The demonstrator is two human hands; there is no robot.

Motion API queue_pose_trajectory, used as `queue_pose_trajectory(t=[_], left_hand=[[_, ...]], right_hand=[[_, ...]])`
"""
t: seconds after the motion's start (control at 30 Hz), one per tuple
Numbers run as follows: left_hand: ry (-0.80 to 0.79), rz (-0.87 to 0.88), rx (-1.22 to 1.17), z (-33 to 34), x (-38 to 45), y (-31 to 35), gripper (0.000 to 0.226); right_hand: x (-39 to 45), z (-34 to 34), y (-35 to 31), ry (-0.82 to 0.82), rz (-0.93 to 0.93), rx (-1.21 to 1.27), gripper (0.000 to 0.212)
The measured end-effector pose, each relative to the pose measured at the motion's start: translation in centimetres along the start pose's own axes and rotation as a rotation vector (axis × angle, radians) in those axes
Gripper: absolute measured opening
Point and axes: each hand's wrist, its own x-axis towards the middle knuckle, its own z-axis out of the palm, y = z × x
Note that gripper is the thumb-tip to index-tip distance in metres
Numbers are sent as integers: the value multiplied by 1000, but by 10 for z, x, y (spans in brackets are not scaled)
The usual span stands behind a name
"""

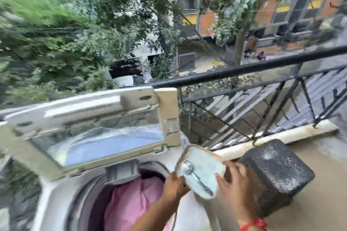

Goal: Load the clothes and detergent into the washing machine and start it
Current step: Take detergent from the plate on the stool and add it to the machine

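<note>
From the head camera we look down at a top-loading washing machine [56, 202] standing on a balcony, its lid [90, 133] raised and tilted back, the lid's glass panel reflecting blue. Inside the drum we see pink clothes [131, 204] bunched together, filling the visible part of the opening. Just to the right of the drum opening, above the machine's right edge, we hold a small container of white detergent powder [201, 172] between both hands, its open top turned toward the camera. A metal spoon [195, 174] lies in the powder, its bowl toward the upper left and its handle running down to the lower right. Our left hand [175, 184] grips the container's left rim with curled fingers, and our right hand [234, 180] holds its right side, thumb on the near edge and fingers wrapped behind. A red thread [255, 224] circles the right wrist. Right of the hands stands a dark speckled block [277, 170] on the balcony floor. Behind it runs a black metal railing [262, 65], and beyond that we see blurred trees and buildings across a street.
</note>
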Motion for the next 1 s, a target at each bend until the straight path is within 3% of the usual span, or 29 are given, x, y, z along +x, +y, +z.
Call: queue_pose_trajectory(t=[0.07, 0.17, 0.27, 0.37, 0.47, 0.57, 0.73, 0.8, 0.87, 0.93, 1.0], left_hand=[[31, 39, 19, -41, -18, -3, 18], [57, 32, -42, -95, -34, -17, 36], [159, -1, -48, -142, -38, -35, 36], [272, -36, -44, -174, -49, -38, 40], [237, 33, -99, -191, -81, -22, 34], [280, 60, -187, -212, -95, -19, 30], [387, 157, -109, -235, -107, -21, 15], [386, 174, -131, -242, -108, -23, 21], [341, 223, -167, -244, -110, -25, 6], [323, 222, -187, -249, -108, -31, 50], [327, 219, -176, -251, -108, -33, 72]], right_hand=[[-11, 14, -48, -137, -106, 18, 30], [-33, 47, -98, -517, -156, -36, 26], [-54, 80, -135, -657, -211, -155, 35], [-72, 105, -159, -697, -289, -220, 30], [-87, 124, -176, -670, -407, -210, 7], [-94, 141, -191, -609, -490, -197, 20], [-83, 151, -206, -433, -519, -56, 19], [-80, 150, -211, -411, -528, -12, 32], [-82, 151, -213, -416, -576, -3, 27], [-90, 154, -212, -485, -639, -6, 19], [-104, 156, -209, -581, -703, -39, 18]])
